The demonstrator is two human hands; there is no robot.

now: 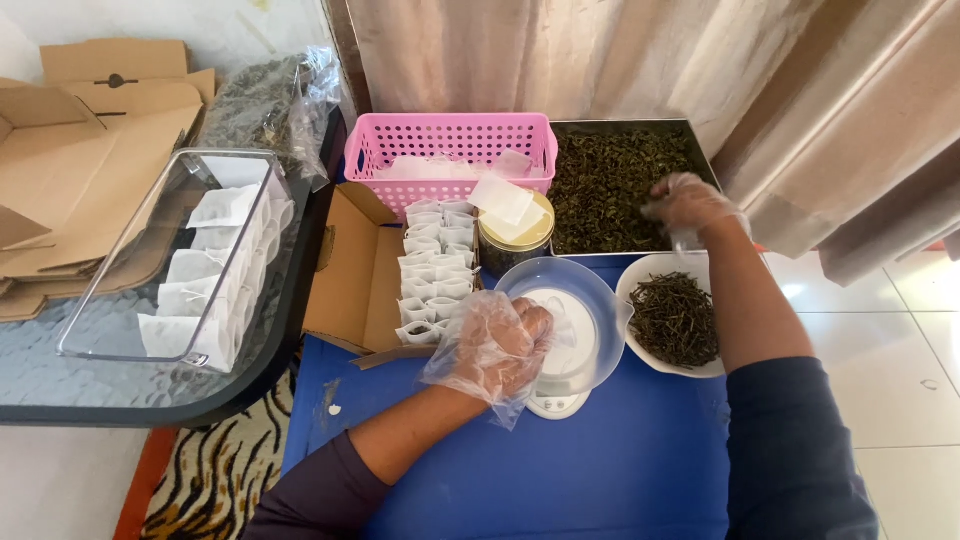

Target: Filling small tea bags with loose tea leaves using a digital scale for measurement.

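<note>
Presently, findings as follows.

Left hand (495, 345): gloved in loose clear plastic, fingers curled over the near-left rim of the clear bowl (590, 290); seems to pinch something small and white, though the glove hides the grip, so closure cannot be confirmed.

Right hand (688, 203): gloved likewise, fingers drawn together over the near-right corner of the tray (640, 125) of dried leaves (605, 185); appears to be pinching leaves, but whether any are held cannot be told.

Bowl: sits on a small white scale (560, 385), on the blue table (600, 470).

White dish (640, 275): just right of the scale, holding darker dried stems.

Box (360, 270): left of the scale, packed with rows of small white bags (435, 265).

Jar (515, 240): far side of the bowl, a white bag lying on its lid.

Pink basket (450, 140): far end, left of the tray.

Clear bin (170, 250): on the glass table at left, with more white bags.

Step, judged: weighing out a portion of leaves for one bag.

Next move, judged: calls for carrying the pinch across the dish to the bowl without spilling.
</note>
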